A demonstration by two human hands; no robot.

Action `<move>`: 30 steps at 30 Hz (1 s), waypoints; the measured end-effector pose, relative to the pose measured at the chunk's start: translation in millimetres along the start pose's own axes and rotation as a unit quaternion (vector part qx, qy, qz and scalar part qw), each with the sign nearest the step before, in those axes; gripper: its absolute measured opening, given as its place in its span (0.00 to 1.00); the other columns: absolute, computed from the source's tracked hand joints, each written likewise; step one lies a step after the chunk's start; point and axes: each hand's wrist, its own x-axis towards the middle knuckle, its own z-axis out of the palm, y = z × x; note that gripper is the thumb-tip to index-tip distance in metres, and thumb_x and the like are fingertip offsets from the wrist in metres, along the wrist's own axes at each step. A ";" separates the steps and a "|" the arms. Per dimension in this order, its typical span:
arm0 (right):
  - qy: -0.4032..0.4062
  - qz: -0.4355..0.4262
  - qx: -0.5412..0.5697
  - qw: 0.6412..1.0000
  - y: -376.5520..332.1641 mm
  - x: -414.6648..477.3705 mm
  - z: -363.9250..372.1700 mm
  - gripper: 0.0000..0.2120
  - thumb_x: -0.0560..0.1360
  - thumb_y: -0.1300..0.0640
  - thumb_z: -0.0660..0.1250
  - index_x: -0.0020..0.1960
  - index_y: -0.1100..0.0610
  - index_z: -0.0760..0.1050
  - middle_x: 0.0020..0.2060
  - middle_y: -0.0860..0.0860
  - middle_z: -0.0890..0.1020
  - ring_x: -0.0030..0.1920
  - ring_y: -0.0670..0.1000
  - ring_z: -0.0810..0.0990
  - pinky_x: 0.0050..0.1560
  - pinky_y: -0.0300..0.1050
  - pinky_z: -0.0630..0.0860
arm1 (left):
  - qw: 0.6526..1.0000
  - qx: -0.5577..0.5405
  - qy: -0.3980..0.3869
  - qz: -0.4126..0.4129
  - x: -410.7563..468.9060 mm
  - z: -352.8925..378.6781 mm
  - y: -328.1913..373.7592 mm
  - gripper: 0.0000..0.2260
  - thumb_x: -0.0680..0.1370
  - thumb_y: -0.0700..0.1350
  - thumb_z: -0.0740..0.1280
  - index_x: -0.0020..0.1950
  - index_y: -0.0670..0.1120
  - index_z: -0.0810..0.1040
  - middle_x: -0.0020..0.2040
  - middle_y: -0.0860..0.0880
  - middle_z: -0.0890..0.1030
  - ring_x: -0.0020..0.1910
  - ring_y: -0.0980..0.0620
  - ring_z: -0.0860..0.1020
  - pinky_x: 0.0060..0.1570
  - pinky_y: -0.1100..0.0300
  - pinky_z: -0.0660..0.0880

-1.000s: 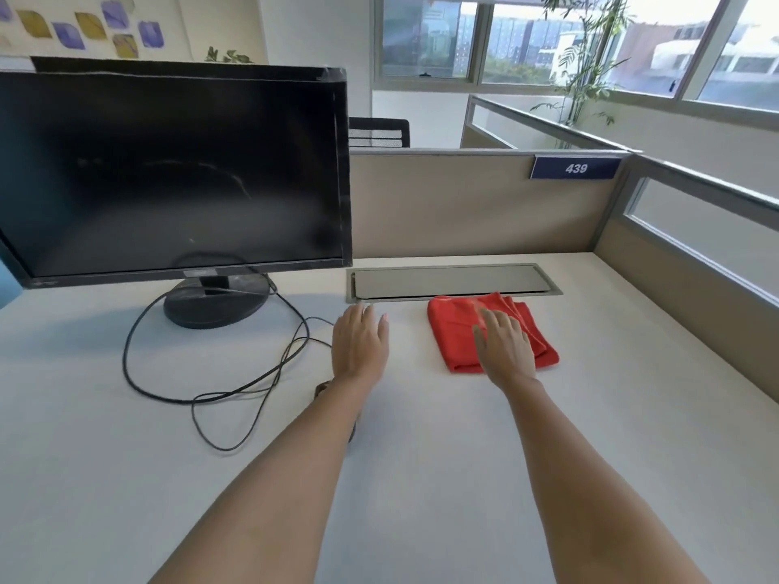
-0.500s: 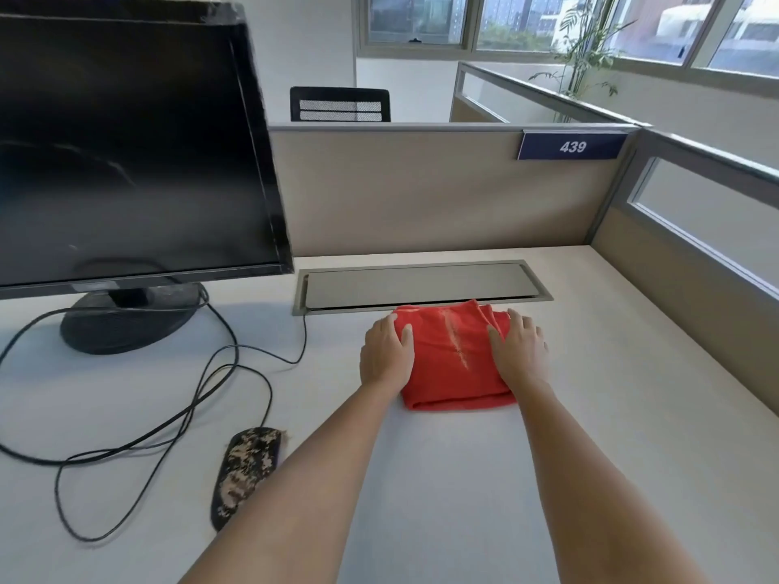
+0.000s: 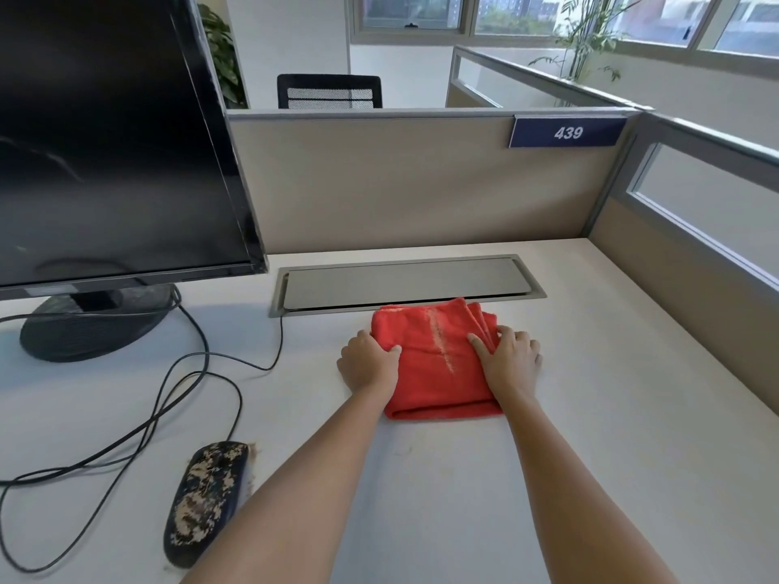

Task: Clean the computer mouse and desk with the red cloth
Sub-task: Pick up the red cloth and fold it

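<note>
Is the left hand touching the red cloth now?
Touching. The head view shows the left hand gripping the red cloth at its left edge, thumb on top.

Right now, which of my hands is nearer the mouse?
Your left hand, holding the red cloth at its left edge; the mouse lies on that side. The right hand is at the opposite edge.
</note>
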 end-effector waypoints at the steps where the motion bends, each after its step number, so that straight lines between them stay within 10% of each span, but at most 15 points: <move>1: -0.008 0.007 0.010 1.000 0.7 1.0 -0.4 0.28 0.75 0.39 0.62 0.66 0.59 0.70 0.60 0.59 0.76 0.62 0.61 0.70 0.64 0.54 0.64 | 1.000 -0.021 -0.014 -0.015 1.5 -1.4 1.4 0.17 0.74 0.50 0.69 0.57 0.42 0.75 0.56 0.43 0.79 0.57 0.43 0.76 0.56 0.52 0.71; 8: -0.056 0.023 0.224 0.973 -3.0 8.0 -13.9 0.14 0.73 0.47 0.69 0.45 0.58 0.75 0.36 0.50 0.78 0.43 0.55 0.78 0.36 0.44 0.68 | 0.972 -0.236 -0.009 -0.010 -2.3 -7.7 7.6 0.08 0.73 0.45 0.69 0.49 0.43 0.78 0.45 0.47 0.80 0.45 0.46 0.77 0.41 0.60 0.68; 19: 0.079 -0.088 0.131 0.984 -48.8 -32.7 -30.6 0.11 0.76 0.53 0.64 0.58 0.54 0.74 0.54 0.52 0.79 0.49 0.58 0.80 0.43 0.48 0.74 | 0.973 -0.219 0.009 0.071 -26.3 -16.8 18.8 0.13 0.78 0.47 0.64 0.61 0.48 0.76 0.56 0.47 0.81 0.56 0.44 0.78 0.54 0.55 0.73; 30: -0.007 -0.328 0.092 0.940 -104.9 -106.4 -37.8 0.19 0.82 0.52 0.53 0.72 0.48 0.64 0.68 0.44 0.71 0.64 0.47 0.71 0.47 0.46 0.76 | 0.896 -0.442 -0.031 -0.006 -37.9 -73.3 17.0 0.10 0.73 0.56 0.69 0.48 0.53 0.80 0.43 0.53 0.82 0.48 0.50 0.80 0.55 0.52 0.76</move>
